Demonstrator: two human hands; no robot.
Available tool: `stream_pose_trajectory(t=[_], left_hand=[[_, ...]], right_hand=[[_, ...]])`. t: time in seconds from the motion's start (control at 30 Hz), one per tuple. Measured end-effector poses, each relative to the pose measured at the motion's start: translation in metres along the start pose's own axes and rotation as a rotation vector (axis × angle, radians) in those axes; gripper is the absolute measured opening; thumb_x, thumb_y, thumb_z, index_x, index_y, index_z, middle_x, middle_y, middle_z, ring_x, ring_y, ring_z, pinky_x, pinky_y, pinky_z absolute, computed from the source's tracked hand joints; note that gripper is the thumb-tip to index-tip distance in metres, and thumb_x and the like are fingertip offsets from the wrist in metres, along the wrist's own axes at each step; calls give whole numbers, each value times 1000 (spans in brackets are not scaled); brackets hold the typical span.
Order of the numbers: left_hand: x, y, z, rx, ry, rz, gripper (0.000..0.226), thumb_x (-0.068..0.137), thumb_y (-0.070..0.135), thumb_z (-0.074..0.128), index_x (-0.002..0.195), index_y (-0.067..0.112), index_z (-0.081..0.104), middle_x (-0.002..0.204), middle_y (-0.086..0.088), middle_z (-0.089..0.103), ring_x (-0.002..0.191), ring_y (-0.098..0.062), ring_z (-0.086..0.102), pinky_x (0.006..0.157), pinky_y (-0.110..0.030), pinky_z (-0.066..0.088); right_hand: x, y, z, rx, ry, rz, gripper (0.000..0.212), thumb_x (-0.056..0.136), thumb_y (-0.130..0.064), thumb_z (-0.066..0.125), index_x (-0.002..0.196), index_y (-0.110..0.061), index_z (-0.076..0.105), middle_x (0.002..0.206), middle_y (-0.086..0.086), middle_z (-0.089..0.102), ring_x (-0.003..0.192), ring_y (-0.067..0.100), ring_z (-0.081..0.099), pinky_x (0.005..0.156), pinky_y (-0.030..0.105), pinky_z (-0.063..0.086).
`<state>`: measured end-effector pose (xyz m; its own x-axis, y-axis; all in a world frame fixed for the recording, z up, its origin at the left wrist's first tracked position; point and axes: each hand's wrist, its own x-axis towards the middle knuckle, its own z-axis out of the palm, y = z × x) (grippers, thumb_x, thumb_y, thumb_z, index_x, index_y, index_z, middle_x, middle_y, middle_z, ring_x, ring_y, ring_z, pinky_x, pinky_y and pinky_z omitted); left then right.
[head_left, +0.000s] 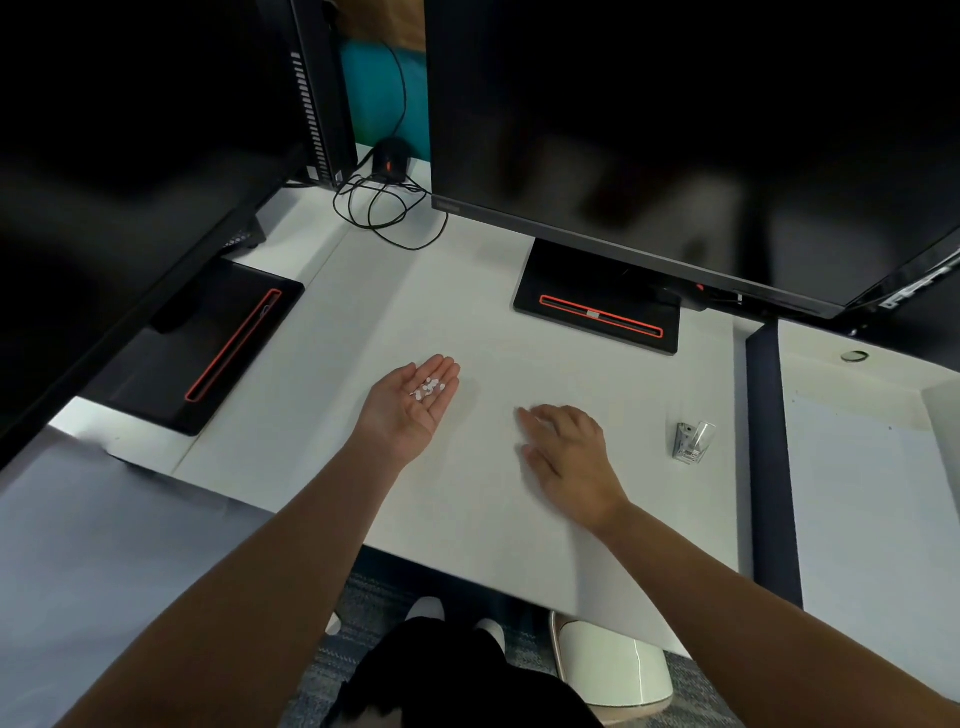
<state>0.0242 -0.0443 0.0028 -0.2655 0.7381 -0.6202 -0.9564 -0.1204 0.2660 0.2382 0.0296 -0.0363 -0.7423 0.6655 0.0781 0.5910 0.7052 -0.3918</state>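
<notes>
My left hand (410, 402) lies palm up over the white desk (467, 322), fingers straight, carrying several small white tablets (427, 387) near the base of the fingers. My right hand (569, 457) is palm down to its right, fingers relaxed and spread, resting on or just above the desk; it looks slightly blurred. A small clear and silver container (692, 441) lies on the desk further right, apart from both hands.
Two dark monitors stand behind, one stand base (597, 301) at the centre back and another base (208, 348) at the left. A black mouse (389, 158) with a coiled cable lies at the back. A dark divider (769, 441) bounds the desk on the right.
</notes>
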Motion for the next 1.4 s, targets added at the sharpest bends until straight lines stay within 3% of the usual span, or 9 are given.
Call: stream_pose_trajectory(t=[0.23, 0.47, 0.57, 0.67, 0.77, 0.83, 1.13, 1.27, 1.4], left_hand=[[-1, -5, -1, -2, 2, -18, 29, 98, 13, 43, 104, -7, 62, 96, -20, 73, 84, -29, 73, 86, -36, 54], [-3, -14, 3, 42, 17, -41, 28, 98, 12, 42, 104, -7, 62, 105, -20, 68, 99, -29, 66, 97, -36, 48], [-3, -19, 7, 75, 6, -55, 28, 98, 13, 42, 104, -7, 61, 109, -19, 66, 99, -28, 65, 93, -36, 49], [-2, -24, 8, 95, -5, -66, 29, 98, 13, 42, 106, -7, 60, 110, -19, 66, 100, -28, 65, 94, -37, 49], [0, -30, 9, 113, -11, -68, 30, 98, 13, 43, 108, -8, 60, 111, -21, 65, 103, -29, 64, 94, -37, 49], [2, -33, 10, 147, -11, -75, 30, 98, 15, 43, 109, -7, 61, 113, -20, 65, 103, -27, 64, 90, -33, 51], [1, -30, 11, 122, -13, -69, 30, 98, 14, 43, 109, -8, 60, 111, -21, 66, 100, -28, 65, 82, -34, 53], [0, -20, 6, 90, -9, -57, 30, 98, 13, 42, 108, -9, 60, 111, -22, 66, 102, -31, 65, 89, -38, 51], [0, -16, 5, 83, -8, -48, 30, 99, 13, 41, 108, -9, 59, 110, -21, 66, 101, -30, 65, 88, -38, 51]], right_hand=[[-2, -9, 4, -154, -24, -11, 53, 95, -49, 31, 133, -18, 51, 131, 4, 53, 116, 31, 42, 102, 46, 34], [5, -16, 0, -192, -37, 17, 46, 94, -39, 31, 126, -20, 59, 125, 3, 59, 112, 34, 53, 94, 47, 39], [21, -19, -15, 77, -120, 207, 33, 96, -25, 42, 120, -31, 64, 129, -6, 56, 122, 23, 45, 100, 40, 28], [37, -27, -31, 558, -218, 511, 25, 89, -30, 50, 93, -41, 73, 121, -18, 61, 119, 11, 50, 110, 37, 25], [47, -38, -39, 836, -177, 575, 21, 71, -42, 55, 78, -42, 75, 100, -20, 70, 108, 10, 58, 109, 45, 34], [51, -46, -40, 875, -154, 529, 18, 74, -41, 58, 78, -41, 75, 95, -19, 71, 106, 9, 60, 108, 46, 35], [68, -45, -31, 642, 83, 432, 19, 86, -24, 60, 73, -36, 67, 96, -12, 59, 97, 12, 57, 97, 45, 42], [64, -12, -22, 368, -79, 321, 32, 94, -7, 46, 108, -22, 71, 120, 0, 62, 114, 21, 56, 98, 40, 44], [54, -5, -13, 88, -208, 64, 57, 87, 8, 38, 124, -29, 63, 121, 1, 60, 113, 27, 49, 91, 38, 39]])
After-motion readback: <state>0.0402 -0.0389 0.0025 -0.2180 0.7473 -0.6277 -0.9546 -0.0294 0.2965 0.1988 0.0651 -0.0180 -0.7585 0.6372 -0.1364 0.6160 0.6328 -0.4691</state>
